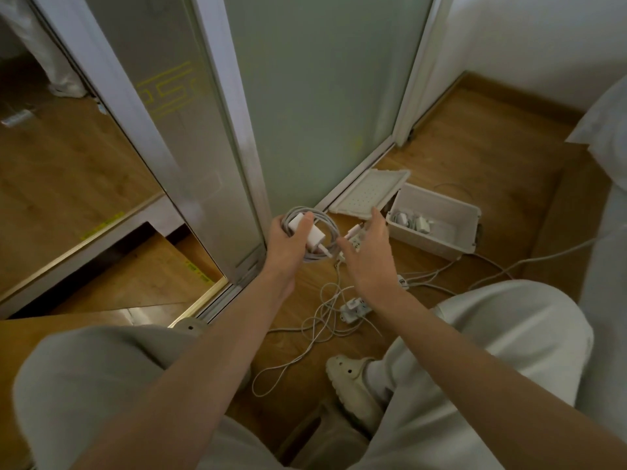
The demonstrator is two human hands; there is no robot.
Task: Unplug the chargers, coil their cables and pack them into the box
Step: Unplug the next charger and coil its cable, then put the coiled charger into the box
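My left hand [288, 242] grips a white charger [307, 232] together with its coiled grey-white cable [330, 228], held above the wooden floor. Just to the right hovers my right hand [368, 252], fingers spread and relaxed, holding nothing. The white plastic box [437, 245] stands on the floor to the right, lid [364, 195] flipped open against the door frame, with a few chargers and cables [412, 222] lying inside. A white power strip [354, 308] lies below the hands with a plug in it and loose white cables [322, 320] tangled around it.
A frosted glass door [315, 96] and a mirror panel [68, 164] rise straight ahead. More cables [492, 269] run right toward a white bed [607, 198]. My knees in light trousers frame the floor, and a cream clog [353, 385] sits near the cable loop.
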